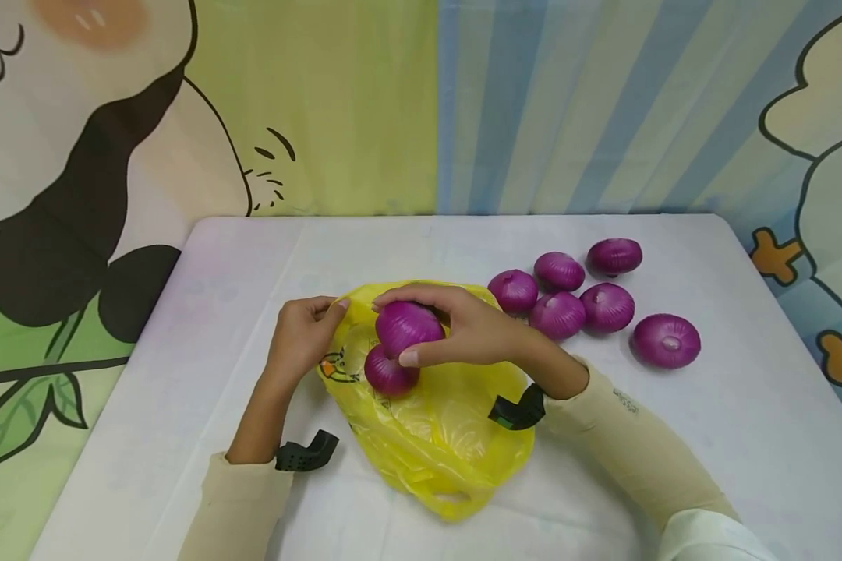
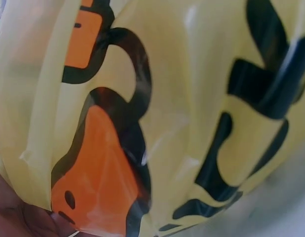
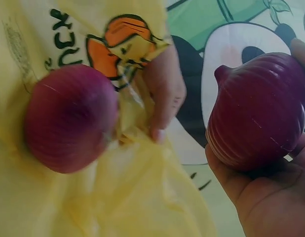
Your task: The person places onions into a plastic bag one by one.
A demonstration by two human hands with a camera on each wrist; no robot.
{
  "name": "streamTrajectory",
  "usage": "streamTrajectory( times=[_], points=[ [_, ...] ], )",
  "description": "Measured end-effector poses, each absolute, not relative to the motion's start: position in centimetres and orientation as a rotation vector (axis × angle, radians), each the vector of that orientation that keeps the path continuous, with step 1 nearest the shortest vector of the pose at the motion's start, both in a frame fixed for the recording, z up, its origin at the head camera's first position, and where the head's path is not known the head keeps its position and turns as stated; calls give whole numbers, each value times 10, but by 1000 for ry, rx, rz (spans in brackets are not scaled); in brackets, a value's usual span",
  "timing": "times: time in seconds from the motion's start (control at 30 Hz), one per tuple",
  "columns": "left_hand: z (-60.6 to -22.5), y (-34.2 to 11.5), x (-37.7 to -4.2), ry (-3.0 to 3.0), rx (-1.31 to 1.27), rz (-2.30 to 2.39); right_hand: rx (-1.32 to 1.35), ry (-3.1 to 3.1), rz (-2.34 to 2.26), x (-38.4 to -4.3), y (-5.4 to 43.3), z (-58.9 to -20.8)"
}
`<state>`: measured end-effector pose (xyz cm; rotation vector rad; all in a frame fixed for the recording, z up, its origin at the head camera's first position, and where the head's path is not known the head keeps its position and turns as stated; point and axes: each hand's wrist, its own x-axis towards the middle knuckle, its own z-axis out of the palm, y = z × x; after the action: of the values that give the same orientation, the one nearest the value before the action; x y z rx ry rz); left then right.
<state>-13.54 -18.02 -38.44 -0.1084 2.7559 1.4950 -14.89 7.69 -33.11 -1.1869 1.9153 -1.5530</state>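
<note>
The left hand (image 1: 300, 336) pinches the left edge of the bag (image 1: 463, 421); the right hand (image 1: 473, 326), gripping an onion (image 1: 405, 329), should lower it gently inside.

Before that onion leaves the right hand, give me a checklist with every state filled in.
1. Right hand grips the held onion: ok.
2. Left hand pinches the rim of the yellow bag: ok.
3. Bag's mouth spread open: ok.
4. Space directly under the held onion free: not ok, a lower onion seems to sit in the bag there.
5. Nearest table onion not touching the bag: cannot tell.
6. Bag's underside untorn: cannot tell, hidden.
</note>
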Motion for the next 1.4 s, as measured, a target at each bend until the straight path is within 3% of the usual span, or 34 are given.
streamTrajectory(
  times=[1.0,1.4],
  points=[
    [-386,-179,-135,2750,-118,1472,-966,2024,-1335,-143,75,-395],
    [-385,-181,-134,2746,-103,1493,-968,2001,-1440,-143,69,-401]
  ],
)
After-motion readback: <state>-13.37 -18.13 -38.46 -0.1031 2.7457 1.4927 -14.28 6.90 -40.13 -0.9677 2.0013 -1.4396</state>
